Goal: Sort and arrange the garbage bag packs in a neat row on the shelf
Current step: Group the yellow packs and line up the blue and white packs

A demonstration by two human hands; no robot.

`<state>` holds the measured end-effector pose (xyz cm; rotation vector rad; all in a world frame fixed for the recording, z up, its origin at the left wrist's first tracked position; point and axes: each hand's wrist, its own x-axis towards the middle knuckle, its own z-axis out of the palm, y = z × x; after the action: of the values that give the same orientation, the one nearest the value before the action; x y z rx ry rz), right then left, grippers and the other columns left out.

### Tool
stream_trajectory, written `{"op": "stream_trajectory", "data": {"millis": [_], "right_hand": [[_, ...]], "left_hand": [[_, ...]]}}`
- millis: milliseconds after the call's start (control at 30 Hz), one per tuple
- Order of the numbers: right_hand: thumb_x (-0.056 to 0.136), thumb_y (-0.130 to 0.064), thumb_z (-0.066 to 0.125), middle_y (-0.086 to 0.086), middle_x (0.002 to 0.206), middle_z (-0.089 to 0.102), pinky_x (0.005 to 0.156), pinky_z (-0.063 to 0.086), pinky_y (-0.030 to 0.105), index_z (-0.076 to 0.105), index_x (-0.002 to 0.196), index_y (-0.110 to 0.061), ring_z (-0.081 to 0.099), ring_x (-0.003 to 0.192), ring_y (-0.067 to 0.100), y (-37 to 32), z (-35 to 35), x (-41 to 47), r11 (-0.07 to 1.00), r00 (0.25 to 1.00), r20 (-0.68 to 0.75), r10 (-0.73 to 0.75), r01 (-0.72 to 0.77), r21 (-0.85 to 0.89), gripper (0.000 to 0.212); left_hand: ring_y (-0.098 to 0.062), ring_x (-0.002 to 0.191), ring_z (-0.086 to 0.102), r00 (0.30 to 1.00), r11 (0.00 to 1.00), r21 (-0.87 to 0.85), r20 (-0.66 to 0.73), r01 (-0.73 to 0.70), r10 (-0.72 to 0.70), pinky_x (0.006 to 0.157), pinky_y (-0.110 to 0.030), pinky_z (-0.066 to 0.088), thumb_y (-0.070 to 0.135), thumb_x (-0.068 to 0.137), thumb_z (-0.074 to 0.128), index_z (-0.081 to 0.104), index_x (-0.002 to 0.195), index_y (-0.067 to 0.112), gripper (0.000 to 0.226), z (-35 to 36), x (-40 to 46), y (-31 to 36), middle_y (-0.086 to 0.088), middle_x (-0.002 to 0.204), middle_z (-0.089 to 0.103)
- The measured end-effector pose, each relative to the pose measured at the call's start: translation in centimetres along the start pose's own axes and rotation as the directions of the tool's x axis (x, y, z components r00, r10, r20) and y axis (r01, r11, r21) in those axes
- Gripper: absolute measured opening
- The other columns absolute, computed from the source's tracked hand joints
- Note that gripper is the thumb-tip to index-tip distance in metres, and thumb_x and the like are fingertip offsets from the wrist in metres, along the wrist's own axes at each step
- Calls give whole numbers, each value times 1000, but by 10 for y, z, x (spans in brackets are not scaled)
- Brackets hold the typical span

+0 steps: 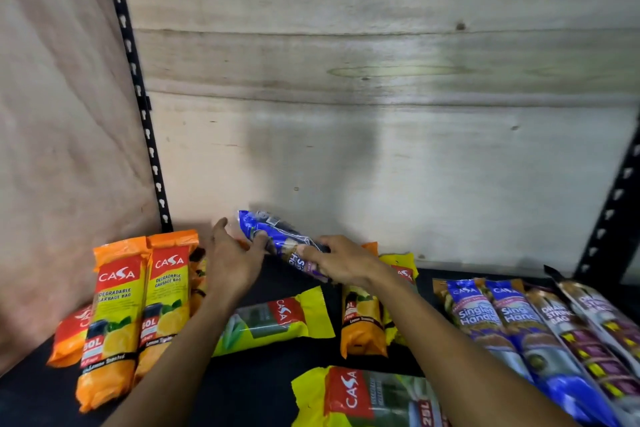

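Observation:
A blue garbage bag pack (277, 236) is held up above the dark shelf (270, 378), tilted, near the back wall. My right hand (341, 262) grips its lower end, fingers curled round it. My left hand (233, 256) touches its upper end, thumb against the pack and fingers spread. Two orange lemon-scented packs (138, 308) lie side by side at the left. A yellow pack (277, 319) lies crosswise in the middle. Another yellow pack (363, 399) lies at the front. An orange pack (362, 319) lies under my right forearm. Blue and purple packs (540, 336) form a row at the right.
A plywood back wall (381, 114) and a side panel (62, 149) close in the shelf. Black slotted uprights stand at the left (138, 104) and at the right (609, 215). A red-orange pack (69, 333) lies partly under the left orange packs.

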<state>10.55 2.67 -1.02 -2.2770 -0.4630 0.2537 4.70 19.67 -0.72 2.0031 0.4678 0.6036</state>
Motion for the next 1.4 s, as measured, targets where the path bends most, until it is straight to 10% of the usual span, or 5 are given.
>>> {"op": "stream_trajectory", "data": {"millis": [333, 600, 767, 900, 1400], "right_hand": [[99, -56, 43, 8, 106, 76, 75, 62, 43, 60, 126, -16, 75, 91, 23, 31, -33, -80, 805, 984, 91, 153, -178, 565, 50], [83, -36, 76, -4, 95, 74, 77, 60, 32, 63, 96, -30, 71, 88, 12, 50, -63, -115, 983, 986, -141, 94, -70, 171, 19], [78, -46, 69, 1, 91, 73, 59, 52, 25, 67, 101, -21, 69, 75, 16, 72, -82, -133, 964, 896, -358, 264, -259, 63, 34], [83, -53, 63, 4, 94, 64, 52, 34, 24, 59, 101, -15, 59, 73, 18, 79, -91, -159, 887, 794, -494, 355, -453, -91, 43], [90, -56, 57, 13, 146, 46, 97, 44, 38, 35, 147, -12, 52, 127, 33, 90, -87, -208, 773, 734, -508, 450, -605, -190, 75]], "left_hand": [[-20, 78, 75, 848, 815, -441, 518, 377, -112, 64, -30, 60, 34, 90, 66, 62, 118, 11, 37, 53, -46, 43, -10, 99, 75], [-21, 73, 75, 787, 838, -427, 617, 338, -4, 55, -28, 58, 27, 91, 67, 64, 115, 6, 32, 89, -79, 75, -12, 94, 77], [-14, 95, 65, 837, 967, -168, 487, -192, 251, 86, -27, 49, 37, 96, 56, 67, 114, 21, 27, 106, -103, 67, 1, 112, 72], [-17, 124, 54, 724, 803, 119, 523, -584, 449, 101, -33, 43, 47, 97, 47, 60, 130, 32, 39, 115, -115, 30, 8, 133, 62], [-20, 141, 31, 688, 776, 202, 626, -598, 367, 115, -36, 23, 52, 96, 46, 49, 140, 38, 46, 122, -116, 10, 8, 149, 48]]}}
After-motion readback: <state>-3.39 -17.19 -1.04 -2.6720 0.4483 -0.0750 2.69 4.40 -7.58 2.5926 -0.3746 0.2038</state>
